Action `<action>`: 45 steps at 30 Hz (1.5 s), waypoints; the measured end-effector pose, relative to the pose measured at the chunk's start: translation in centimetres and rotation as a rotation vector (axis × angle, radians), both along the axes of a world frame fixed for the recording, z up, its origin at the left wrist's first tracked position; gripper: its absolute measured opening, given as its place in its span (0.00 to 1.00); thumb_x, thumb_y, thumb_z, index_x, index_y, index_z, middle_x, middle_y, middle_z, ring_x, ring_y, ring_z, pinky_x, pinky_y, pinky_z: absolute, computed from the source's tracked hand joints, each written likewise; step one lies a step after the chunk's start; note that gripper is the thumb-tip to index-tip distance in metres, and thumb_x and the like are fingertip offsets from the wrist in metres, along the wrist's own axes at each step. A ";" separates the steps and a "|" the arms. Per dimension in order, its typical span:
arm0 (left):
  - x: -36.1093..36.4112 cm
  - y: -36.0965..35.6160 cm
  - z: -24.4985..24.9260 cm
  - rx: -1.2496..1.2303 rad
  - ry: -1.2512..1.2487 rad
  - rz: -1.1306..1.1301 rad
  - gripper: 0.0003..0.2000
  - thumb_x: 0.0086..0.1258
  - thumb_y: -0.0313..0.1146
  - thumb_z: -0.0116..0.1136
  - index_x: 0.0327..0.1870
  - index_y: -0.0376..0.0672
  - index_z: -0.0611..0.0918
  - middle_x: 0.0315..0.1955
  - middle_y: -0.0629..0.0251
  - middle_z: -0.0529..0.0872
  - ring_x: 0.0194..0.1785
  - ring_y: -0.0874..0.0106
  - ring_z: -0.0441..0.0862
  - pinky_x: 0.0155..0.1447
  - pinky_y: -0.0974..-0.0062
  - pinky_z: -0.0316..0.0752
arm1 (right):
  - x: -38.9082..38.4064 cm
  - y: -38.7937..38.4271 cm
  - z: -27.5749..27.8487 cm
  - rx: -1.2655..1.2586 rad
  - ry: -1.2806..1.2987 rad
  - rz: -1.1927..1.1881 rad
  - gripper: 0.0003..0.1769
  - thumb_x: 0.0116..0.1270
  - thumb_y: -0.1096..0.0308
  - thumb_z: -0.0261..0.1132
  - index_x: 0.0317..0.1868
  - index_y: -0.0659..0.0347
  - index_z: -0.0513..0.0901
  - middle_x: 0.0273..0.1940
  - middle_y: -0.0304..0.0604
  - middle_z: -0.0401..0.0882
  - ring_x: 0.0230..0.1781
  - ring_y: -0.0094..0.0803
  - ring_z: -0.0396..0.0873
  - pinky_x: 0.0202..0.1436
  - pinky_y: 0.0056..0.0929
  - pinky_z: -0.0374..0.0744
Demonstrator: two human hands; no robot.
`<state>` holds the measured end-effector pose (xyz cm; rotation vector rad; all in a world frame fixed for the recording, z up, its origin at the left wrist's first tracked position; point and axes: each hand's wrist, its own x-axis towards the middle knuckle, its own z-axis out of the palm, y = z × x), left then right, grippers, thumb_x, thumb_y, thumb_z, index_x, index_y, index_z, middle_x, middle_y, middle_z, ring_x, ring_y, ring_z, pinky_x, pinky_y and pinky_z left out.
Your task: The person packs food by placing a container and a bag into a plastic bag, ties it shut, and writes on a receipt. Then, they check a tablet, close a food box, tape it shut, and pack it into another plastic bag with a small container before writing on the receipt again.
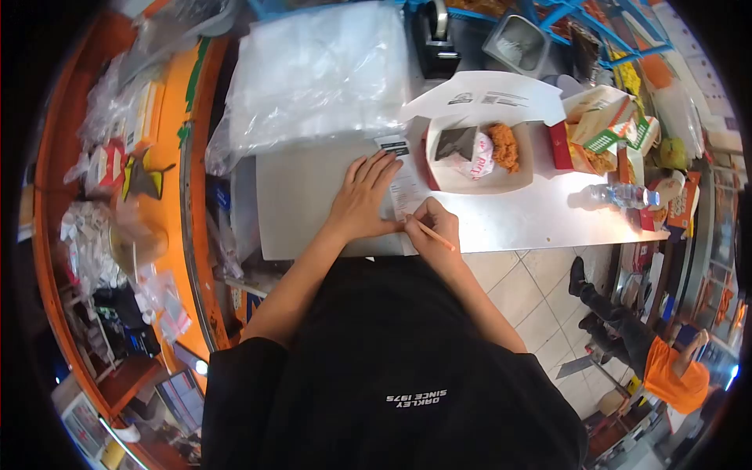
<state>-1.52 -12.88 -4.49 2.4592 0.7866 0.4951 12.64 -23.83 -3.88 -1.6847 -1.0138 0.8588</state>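
A narrow printed paper slip (404,190), like a receipt, lies on the metal counter (294,211). My left hand (362,200) rests flat over the slip's left side, fingers stretched out and slightly apart. In my right hand (435,235) is an orange pen (433,233), pinched with its tip down at the slip's lower end. Just right of the slip stands an open cardboard food box (513,184). Inside it are a piece of fried chicken (504,148), a white and pink wrapped bundle (478,163) and a dark packet (457,144).
Clear plastic bags (321,78) are stacked behind my left hand. A tape dispenser (436,43) and a metal container (517,45) stand at the back. Rightward are another food box (583,145) and a water bottle (623,196). A person in orange (675,376) is at the lower right.
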 end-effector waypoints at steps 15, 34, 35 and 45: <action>-0.2 0.4 -0.1 0.015 -0.018 -0.076 0.30 0.45 0.44 0.68 0.52 0.44 0.77 0.60 0.57 0.71 0.71 0.56 0.57 0.71 0.51 0.46 | 20.4 17.8 13.3 0.058 -0.671 -0.200 0.22 0.66 0.55 0.58 0.45 0.69 0.81 0.35 0.52 0.83 0.33 0.38 0.82 0.37 0.33 0.77; 14.9 10.1 8.0 -0.125 -0.645 -0.121 0.07 0.64 0.19 0.51 0.40 0.36 0.80 0.35 0.57 0.85 0.40 0.65 0.84 0.46 0.74 0.76 | 19.6 3.9 8.2 0.227 -0.427 -0.193 0.13 0.62 0.78 0.60 0.47 0.64 0.81 0.34 0.42 0.81 0.28 0.27 0.72 0.36 0.22 0.72; 14.6 10.2 7.9 -0.175 -0.635 -0.146 0.06 0.63 0.17 0.52 0.37 0.36 0.81 0.34 0.58 0.85 0.40 0.66 0.84 0.46 0.74 0.76 | 19.9 3.7 7.4 0.225 -0.421 -0.206 0.13 0.62 0.78 0.60 0.47 0.64 0.81 0.34 0.42 0.81 0.28 0.27 0.72 0.36 0.22 0.72; 13.5 10.4 8.8 -0.553 -0.499 -0.176 0.08 0.59 0.18 0.60 0.37 0.38 0.76 0.37 0.64 0.84 0.43 0.75 0.80 0.52 0.77 0.73 | 19.3 3.1 8.5 0.298 -0.066 -0.080 0.06 0.58 0.79 0.64 0.37 0.67 0.84 0.35 0.45 0.84 0.35 0.27 0.80 0.44 0.24 0.75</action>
